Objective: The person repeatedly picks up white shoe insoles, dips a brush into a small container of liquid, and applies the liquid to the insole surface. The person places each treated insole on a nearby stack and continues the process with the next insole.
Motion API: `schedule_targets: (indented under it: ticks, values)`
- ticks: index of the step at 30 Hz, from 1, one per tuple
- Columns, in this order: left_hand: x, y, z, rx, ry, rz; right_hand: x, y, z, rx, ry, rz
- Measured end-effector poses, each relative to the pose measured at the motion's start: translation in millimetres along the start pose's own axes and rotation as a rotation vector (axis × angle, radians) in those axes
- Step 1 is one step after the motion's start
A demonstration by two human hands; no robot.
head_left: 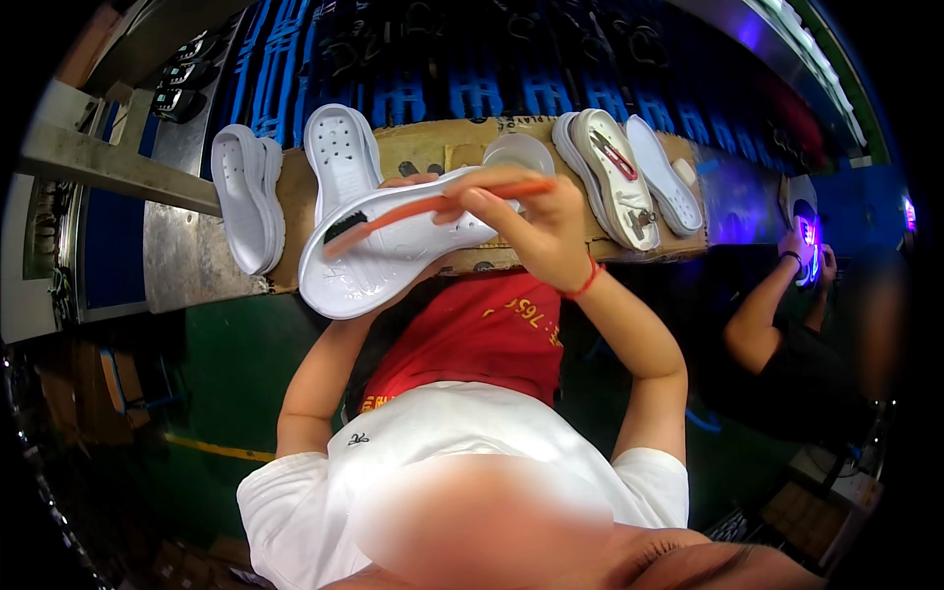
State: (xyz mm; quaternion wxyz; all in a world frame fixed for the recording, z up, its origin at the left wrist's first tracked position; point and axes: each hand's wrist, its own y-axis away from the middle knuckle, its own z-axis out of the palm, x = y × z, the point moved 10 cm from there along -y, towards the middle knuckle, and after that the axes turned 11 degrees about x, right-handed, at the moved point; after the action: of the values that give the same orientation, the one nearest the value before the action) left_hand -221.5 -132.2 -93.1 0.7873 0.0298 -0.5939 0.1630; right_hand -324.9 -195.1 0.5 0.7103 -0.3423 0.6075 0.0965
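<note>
A white shoe sole (369, 280) is held up in front of me, its hollow inner side facing up and its left end glossy with wet streaks. My left hand (411, 181) grips it from beneath; only some fingers show past its far edge, the rest hidden under the sole. In my right hand (541, 231) is a brush with an orange handle (418, 206). Its black bristles (344, 230) touch the inside of the sole near the left end. Just beyond my right hand stands a whitish translucent cup (521, 151), partly covered by the hand.
White soles (244, 202) and another pair (339, 152) stand at left on cardboard (418, 147). More soles (600, 192) lie at right, carrying a red cutter-like tool (618, 157). Blue racks (472, 93) line the far side. A co-worker's hands (795, 241) hold a shoe under purple light.
</note>
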Motion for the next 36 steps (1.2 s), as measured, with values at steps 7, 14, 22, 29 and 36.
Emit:
schedule_targets:
  ticks: [7,14,22,29,36]
  values:
    - [11,3,-10,0.09,-0.316,0.213,33,-29,-61,-0.11,0.196,0.025]
    - [24,-2,-3,0.074,-0.383,0.256,-3,4,-115,0.029,0.609,-0.056]
    - [25,-2,8,0.003,-0.098,0.257,17,48,-114,0.243,0.321,0.256]
    - [20,-7,12,-0.031,0.009,0.153,34,61,-87,0.267,0.033,0.32]
    - [35,-65,70,-0.465,-0.391,0.466,-2,89,-109,0.64,-0.187,0.05]
